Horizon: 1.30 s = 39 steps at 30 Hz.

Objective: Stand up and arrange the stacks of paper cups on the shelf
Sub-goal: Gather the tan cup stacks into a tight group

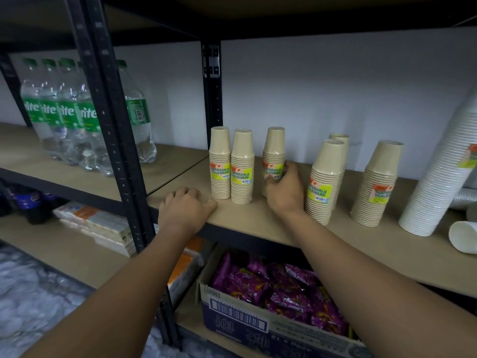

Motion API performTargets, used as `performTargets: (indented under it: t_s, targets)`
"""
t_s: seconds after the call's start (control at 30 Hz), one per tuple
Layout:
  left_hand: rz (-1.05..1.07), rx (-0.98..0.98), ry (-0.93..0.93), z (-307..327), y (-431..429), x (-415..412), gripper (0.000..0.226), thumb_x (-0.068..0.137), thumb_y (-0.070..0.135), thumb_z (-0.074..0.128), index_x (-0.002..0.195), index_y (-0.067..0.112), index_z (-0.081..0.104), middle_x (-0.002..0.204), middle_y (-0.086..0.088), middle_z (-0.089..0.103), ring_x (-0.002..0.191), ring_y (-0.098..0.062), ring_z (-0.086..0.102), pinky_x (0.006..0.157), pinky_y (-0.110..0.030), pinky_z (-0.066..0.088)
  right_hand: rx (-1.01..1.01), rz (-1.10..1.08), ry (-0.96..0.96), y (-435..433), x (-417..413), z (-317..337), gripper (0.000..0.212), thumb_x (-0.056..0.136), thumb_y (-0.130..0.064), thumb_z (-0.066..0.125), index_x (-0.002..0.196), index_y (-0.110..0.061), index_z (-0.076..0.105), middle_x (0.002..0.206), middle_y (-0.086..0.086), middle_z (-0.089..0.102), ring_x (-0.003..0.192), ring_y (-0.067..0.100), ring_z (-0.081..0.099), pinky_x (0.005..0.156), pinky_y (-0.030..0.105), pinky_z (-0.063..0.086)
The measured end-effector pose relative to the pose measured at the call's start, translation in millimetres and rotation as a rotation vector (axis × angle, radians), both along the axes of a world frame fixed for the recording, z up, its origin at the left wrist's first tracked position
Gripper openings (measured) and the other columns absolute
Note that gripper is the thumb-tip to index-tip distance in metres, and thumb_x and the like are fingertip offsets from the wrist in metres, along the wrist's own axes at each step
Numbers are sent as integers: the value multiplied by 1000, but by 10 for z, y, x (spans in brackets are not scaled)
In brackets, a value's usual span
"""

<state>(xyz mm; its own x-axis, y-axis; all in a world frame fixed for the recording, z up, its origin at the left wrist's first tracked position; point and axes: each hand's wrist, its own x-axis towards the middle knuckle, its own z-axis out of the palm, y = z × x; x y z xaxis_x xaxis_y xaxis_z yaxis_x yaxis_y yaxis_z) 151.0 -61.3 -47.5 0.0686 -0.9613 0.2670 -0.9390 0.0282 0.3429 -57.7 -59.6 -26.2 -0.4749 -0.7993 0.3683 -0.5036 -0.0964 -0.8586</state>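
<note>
Six tapered tan cup stacks (242,161); third stack (274,144) in right grip (285,189).

dim, bluish light — soft blur, wide-angle bending at the edges
</note>
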Motion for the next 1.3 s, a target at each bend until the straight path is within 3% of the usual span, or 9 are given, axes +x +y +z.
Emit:
performTargets:
  t_s: [0.17,0.3,0.43,0.6,0.9,1.3]
  targets:
    - [-25,-79,73,-8,-8,18,46,89,48,49,117,14,65,122,-8,59,113,-31,51,95,-41,45,-37,-28,74,174,58,-52,40,93,-18,62,129,-7,49,122,14,57,111,32,57,85,32,41]
    - [-26,-101,28,81,-47,25,37,87,44,52,97,13,70,101,-6,65,94,-28,59,81,-40,54,-53,23,77,349,120,-51,39,96,-18,59,131,-7,47,126,11,53,113,26,54,82,26,34]
    - [3,-121,157,77,-119,-3,29,87,36,55,80,11,70,80,-5,67,79,-27,63,71,-39,57,-67,54,76,428,180,-57,40,95,-18,59,133,-9,48,126,9,52,107,19,51,77,22,29]
    - [-1,-217,218,-90,-175,-14,26,86,37,60,90,15,73,101,-4,64,94,-28,60,77,-36,52,-77,68,67,447,154,-91,44,91,-20,64,131,-12,49,118,0,52,98,10,46,80,23,33]
    - [7,-256,238,-102,-176,-26,25,86,34,62,90,13,74,101,-5,64,96,-27,59,79,-36,51,-71,72,59,420,124,-119,56,85,-15,72,136,-14,47,127,3,57,116,20,56,89,26,40]
    - [-3,-275,256,-116,-192,-27,23,84,33,63,85,13,73,99,-6,64,95,-30,59,78,-39,53,-56,62,62,365,122,-120,55,87,-17,70,136,-15,45,130,5,59,119,22,57,87,25,40]
